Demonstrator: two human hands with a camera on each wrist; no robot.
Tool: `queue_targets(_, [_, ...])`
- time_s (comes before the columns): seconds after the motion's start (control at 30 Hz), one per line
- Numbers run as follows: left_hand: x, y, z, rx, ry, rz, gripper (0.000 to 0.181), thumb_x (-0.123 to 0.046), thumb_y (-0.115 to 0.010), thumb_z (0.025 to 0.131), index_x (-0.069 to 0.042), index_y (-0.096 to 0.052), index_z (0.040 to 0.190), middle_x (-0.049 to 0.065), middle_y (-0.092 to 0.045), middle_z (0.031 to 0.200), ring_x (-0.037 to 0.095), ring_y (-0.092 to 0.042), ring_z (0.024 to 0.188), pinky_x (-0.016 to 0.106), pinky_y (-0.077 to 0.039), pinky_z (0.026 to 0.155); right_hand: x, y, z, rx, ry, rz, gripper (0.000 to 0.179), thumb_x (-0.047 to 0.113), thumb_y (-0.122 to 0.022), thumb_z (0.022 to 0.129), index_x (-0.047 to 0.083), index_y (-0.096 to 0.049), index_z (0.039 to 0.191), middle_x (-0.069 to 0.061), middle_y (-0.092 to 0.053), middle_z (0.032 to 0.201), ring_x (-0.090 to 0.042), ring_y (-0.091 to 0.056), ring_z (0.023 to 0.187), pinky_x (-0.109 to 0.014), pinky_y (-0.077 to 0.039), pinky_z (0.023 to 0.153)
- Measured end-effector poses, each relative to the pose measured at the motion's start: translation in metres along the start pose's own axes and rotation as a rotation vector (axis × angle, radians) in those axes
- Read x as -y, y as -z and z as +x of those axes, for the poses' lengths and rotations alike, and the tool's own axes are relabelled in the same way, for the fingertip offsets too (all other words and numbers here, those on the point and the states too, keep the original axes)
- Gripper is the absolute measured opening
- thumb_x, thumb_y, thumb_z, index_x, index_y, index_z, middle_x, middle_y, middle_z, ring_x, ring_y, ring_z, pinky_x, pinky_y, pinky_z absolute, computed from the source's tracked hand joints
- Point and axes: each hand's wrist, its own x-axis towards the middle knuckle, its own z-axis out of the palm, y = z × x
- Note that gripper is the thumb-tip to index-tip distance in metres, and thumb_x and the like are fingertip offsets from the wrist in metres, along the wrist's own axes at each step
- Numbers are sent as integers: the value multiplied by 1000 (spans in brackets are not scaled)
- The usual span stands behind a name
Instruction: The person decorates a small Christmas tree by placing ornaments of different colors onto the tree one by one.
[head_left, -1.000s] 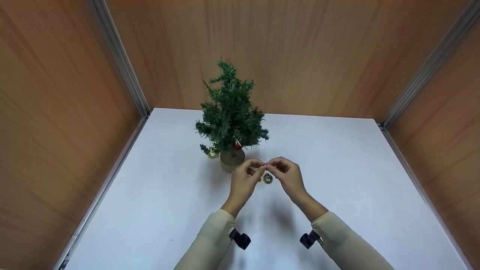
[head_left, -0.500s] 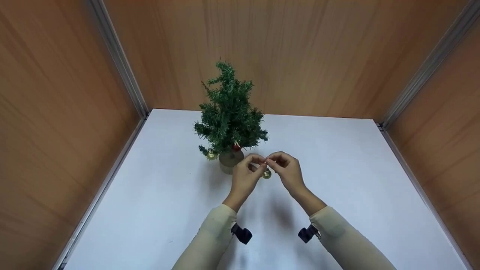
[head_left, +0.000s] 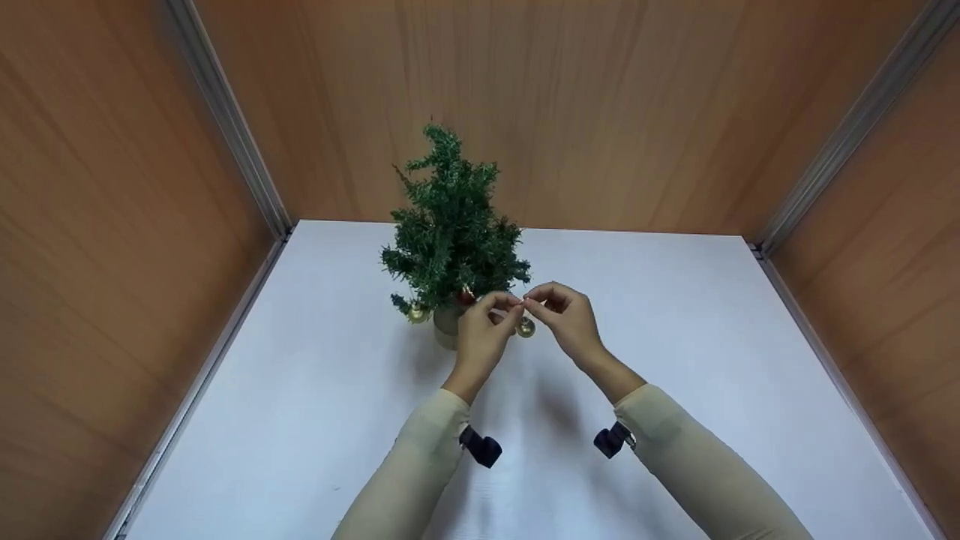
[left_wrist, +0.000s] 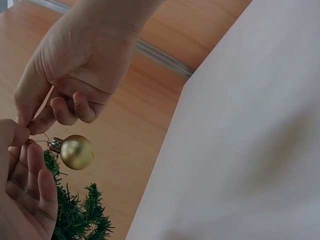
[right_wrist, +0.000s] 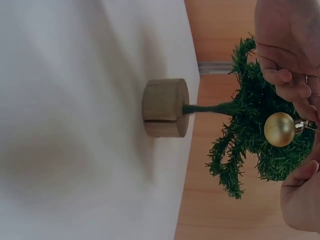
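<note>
A gold bauble (head_left: 526, 327) hangs by a thin loop just below my fingertips, off the table. My left hand (head_left: 484, 334) and my right hand (head_left: 566, 319) meet above it, thumb and forefinger of each pinching the loop. Seen from the left wrist, the bauble (left_wrist: 76, 152) has a shiny metallic cap with the loop running to both hands. Close behind the hands stands a small green Christmas tree (head_left: 450, 225). A red ornament (head_left: 466, 295) and another gold bauble (head_left: 417, 314) hang on its low branches.
The tree's round wooden base (right_wrist: 165, 107) stands on the white table (head_left: 645, 315). Wood-grain panels (head_left: 585, 112) enclose the back and both sides, with metal strips (head_left: 232, 120) at the corners.
Both hands have moved forward, away from the person and slightly left, carrying the bauble closer to the tree's lower right branches. Their pinch on the loop continues.
</note>
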Motion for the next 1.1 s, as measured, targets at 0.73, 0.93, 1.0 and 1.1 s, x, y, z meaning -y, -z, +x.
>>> queue_targets(0.73, [7, -24, 25, -195, 8, 53, 4, -26, -63, 85, -22, -61, 85, -11, -59, 81, 5, -54, 55, 25, -44, 50, -17, 9, 26, -14, -21, -74, 15, 11, -63, 85, -2, -64, 94, -8, -61, 87, -23, -47, 67, -24, -38, 57])
queue_targets(0.93, [12, -31, 27, -192, 23, 76, 6, -28, -61, 86, -22, -60, 87, -10, -59, 81, 3, -55, 52, 25, -44, 49, -31, 10, 35, -28, -35, -84, 16, 14, -62, 86, 0, -65, 95, -9, -61, 90, -26, -48, 72, -25, -39, 59])
queue_targets(1.0, [12, -31, 29, -187, 22, 93, 7, -29, -61, 87, -22, -60, 87, -9, -59, 81, 3, -55, 52, 25, -44, 49, -40, 11, 40, -37, -15, -97, 15, 15, -63, 86, 3, -66, 94, -7, -62, 89, -26, -49, 72, -25, -38, 59])
queue_targets(1.1, [10, -31, 32, -193, 14, 111, 9, -30, -61, 87, -22, -60, 87, -9, -60, 80, 3, -55, 52, 24, -44, 49, -51, 14, 50, -49, 10, -117, 13, 18, -65, 84, 7, -67, 91, -4, -62, 87, -27, -49, 72, -26, -38, 59])
